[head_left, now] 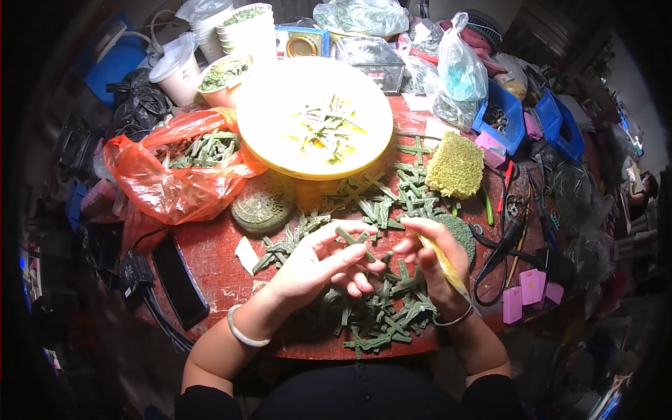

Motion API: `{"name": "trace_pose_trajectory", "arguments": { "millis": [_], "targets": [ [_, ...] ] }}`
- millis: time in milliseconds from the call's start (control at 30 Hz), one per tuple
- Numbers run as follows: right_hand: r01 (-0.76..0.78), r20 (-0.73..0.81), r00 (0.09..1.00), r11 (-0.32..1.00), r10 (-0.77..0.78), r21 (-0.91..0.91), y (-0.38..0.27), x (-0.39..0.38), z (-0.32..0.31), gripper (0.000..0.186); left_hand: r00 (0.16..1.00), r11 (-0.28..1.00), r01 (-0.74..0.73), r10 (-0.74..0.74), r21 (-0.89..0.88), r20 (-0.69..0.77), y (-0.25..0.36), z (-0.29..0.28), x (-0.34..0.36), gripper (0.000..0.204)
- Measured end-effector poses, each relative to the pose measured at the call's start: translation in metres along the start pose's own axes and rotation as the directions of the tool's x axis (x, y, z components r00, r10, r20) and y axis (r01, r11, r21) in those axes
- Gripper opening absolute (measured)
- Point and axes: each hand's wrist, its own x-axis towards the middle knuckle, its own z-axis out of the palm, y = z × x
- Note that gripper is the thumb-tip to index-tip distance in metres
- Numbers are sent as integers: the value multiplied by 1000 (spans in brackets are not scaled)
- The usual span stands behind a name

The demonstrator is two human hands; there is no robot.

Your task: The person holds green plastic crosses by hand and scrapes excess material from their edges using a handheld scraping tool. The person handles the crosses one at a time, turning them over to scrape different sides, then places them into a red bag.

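Note:
Between the thumb and fingers of my left hand [313,264] is a small dark-green cross [355,240]. My right hand [432,274], just to the right, is closed around a slim yellowish tool [445,263] that slants down toward the wrist; its exact kind I cannot make out. Under and around both hands lies a loose pile of green crosses [385,323], some with figure-like shapes on them. Ahead stands a yellow tub [329,175] with a brightly lit white top, and several green pieces lie on it.
An orange plastic bag [168,192] of green pieces sits left of the tub. A round greenish block [262,203], a yellow sponge-like block [455,166] and a phone [180,280] lie on the red table [231,280]. Blue bins [500,115] and cabled tools [507,241] are at right.

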Motion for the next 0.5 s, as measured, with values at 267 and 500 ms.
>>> {"name": "trace_pose_trajectory", "arguments": {
  "millis": [267, 500],
  "targets": [
    [330, 25, 944, 944, -330, -11, -3, 0, 9, 27, 990, 993, 54, -39, -105, 138, 0, -3, -2, 36],
    [351, -15, 935, 929, -355, -118, -3, 2, 8, 24, 968, 972, 97, -42, -215, 247, -2, -5, -2, 43]
  ]
}}
